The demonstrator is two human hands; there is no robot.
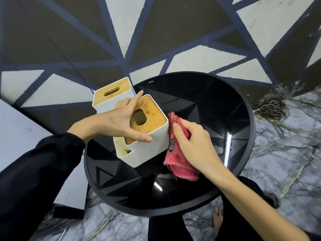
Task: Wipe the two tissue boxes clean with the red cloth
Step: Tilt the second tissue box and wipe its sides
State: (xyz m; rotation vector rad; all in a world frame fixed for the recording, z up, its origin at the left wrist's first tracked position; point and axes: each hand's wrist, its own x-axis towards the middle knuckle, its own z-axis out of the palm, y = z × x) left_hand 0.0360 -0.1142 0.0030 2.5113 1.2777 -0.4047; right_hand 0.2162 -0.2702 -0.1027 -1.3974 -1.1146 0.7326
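Right hand (192,145) grips red cloth (180,164) | left hand (119,117) clasps near tissue box (147,150) | glossy round black table (243,136) | marble floor (286,153)

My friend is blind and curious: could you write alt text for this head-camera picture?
A person's right hand presses a red cloth against the side of a white tissue box with a wooden lid, while the left hand holds that box by its top. A second matching box stands just behind, both on a round black glossy table.
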